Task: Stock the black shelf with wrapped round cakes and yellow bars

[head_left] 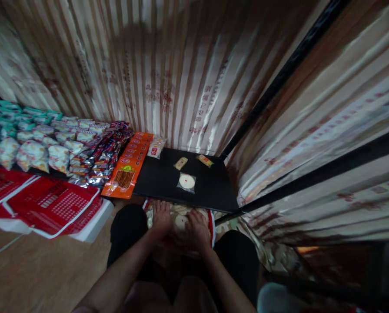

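My left hand [162,216] lies with fingers outstretched over the left part of a red-and-white bag or box [211,226] between my knees. Inside it are several pale round wrapped biscuits [180,222]. On the right side of the same container rests my right hand [198,227], fingers stretched and palm down on the contents. Whether either hand presses or just touches the biscuits, I cannot tell. Just beyond, a black board [161,180] carries a round white biscuit in clear wrapping [187,182] and two small yellowish wrapped snacks, one left [181,163] and one right [204,161].
An orange snack packet [128,165] and a small clear packet [156,147] lie at the board's left. Farther left stand rows of white packets [34,154], green packets [8,126] and dark shiny packets [99,158]. Black poles [279,87] and a printed curtain [168,87] bound the space.
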### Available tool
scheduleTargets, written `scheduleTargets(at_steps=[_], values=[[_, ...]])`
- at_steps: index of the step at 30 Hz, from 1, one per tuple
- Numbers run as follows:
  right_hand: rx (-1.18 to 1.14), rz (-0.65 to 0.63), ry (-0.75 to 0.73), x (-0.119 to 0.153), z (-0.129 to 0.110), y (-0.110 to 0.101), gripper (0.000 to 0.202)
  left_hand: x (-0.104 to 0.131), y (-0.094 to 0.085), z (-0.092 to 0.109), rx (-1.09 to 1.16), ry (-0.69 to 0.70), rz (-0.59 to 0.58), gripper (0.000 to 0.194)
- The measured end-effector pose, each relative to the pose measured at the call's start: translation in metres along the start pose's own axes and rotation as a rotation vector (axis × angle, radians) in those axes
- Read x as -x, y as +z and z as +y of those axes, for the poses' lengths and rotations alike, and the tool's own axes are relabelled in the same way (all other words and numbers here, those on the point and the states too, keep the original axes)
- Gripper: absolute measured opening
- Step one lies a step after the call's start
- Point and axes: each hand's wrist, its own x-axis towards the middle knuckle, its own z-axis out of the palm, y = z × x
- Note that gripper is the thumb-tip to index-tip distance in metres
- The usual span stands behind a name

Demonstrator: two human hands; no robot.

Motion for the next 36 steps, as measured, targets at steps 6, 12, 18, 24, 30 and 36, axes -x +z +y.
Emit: scheduleTargets(at_steps=[6, 12, 18, 24, 30, 36], values=[[0.074, -0.063, 0.045, -0.005, -0.009, -0.009, 0.048, -0.005, 0.003, -0.002, -0.054, -0.010, -0.015, 0.058], [0.058, -0.151, 0.105, -0.018, -0.009, -0.012, 0.053, -0.003, 0.007, -0.008, -0.043, 0.010, 0.011, 0.056], [0.037, -0.232, 0.107, -0.024, -0.019, -0.008, 0.052, 0.017, 0.005, -0.009, -0.054, 0.058, 0.028, 0.060], [0.019, -0.144, 0.024, -0.003, -0.031, -0.009, 0.054, 0.061, 0.002, -0.008, -0.092, 0.092, -0.062, 0.042], [-0.008, -0.199, -0.093, 0.025, -0.042, -0.005, 0.046, 0.085, 0.011, -0.009, -0.201, 0.229, -0.256, 0.032], [-0.002, -0.196, -0.107, 0.039, -0.046, -0.003, 0.034, 0.081, 0.017, -0.003, -0.253, 0.257, -0.261, 0.030]])
